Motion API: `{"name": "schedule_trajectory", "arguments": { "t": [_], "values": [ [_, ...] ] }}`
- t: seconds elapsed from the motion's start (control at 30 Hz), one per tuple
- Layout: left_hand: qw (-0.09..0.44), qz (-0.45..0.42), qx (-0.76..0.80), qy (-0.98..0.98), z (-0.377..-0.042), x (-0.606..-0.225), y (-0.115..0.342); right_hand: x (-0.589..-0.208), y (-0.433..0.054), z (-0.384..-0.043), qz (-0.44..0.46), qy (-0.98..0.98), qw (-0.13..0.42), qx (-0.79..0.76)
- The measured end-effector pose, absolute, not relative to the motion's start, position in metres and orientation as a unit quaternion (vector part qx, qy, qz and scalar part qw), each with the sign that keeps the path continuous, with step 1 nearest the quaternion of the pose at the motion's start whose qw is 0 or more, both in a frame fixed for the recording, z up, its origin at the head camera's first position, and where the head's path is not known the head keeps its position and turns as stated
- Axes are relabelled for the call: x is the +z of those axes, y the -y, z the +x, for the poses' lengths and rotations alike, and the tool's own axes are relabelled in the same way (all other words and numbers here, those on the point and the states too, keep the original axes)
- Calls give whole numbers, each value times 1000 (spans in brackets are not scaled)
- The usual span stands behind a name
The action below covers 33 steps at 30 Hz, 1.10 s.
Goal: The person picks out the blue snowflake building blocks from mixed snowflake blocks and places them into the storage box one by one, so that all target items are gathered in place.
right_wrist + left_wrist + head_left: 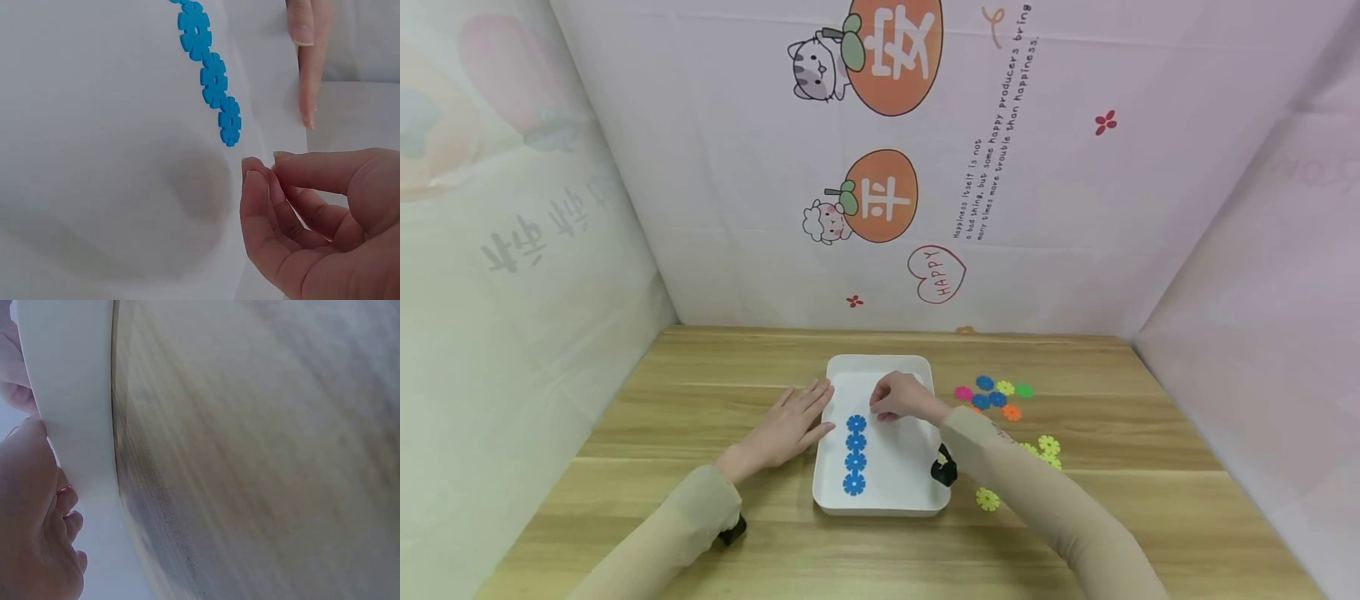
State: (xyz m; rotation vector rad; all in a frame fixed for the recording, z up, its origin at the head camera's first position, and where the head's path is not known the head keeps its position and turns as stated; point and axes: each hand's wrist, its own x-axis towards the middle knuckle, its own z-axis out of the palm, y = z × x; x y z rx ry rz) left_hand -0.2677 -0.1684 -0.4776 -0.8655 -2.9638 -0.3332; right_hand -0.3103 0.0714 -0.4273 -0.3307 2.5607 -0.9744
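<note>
A white tray [895, 492] stands on the wooden table. Several blue flower-shaped discs [855, 461] lie in it in a row, edge to edge, along its left side. My left hand [786, 429] rests on the tray's left rim with fingers spread; its fingers [306, 69] also show at the rim in the right wrist view. Over the tray, just right of the row's far end, is my right hand [901, 398]. Its thumb and fingers [259, 219] are curled together at the tips, and nothing shows between them.
Right of the tray lie loose discs: blue ones [985, 382], a pink one [963, 393], a green one [1024, 390] and an orange one [1012, 412]. Several yellow discs [1048, 445] lie nearer, partly behind the right forearm. A printed cloth [1037, 275] hangs behind the table.
</note>
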Motion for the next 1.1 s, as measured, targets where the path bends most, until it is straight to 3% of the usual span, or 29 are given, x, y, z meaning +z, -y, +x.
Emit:
{"name": "schedule_trajectory", "arguments": {
  "t": [0.43, 0.6, 0.8, 1.1],
  "values": [
    [24, -283, -107, 953, -267, -476, 168, -405, -152, -294, -136, -891, 183, -393],
    [25, -284, -110, 952, -266, -476, 167, -409, -186, -286, -151, -900, 161, -377],
    [21, -282, -114, 952, -266, -477, 167, -418, -218, -269, -113, -909, 176, -359],
    [23, -280, -112, 953, -267, -478, 168, -430, -245, -248, -142, -914, 166, -342]
  ]
}}
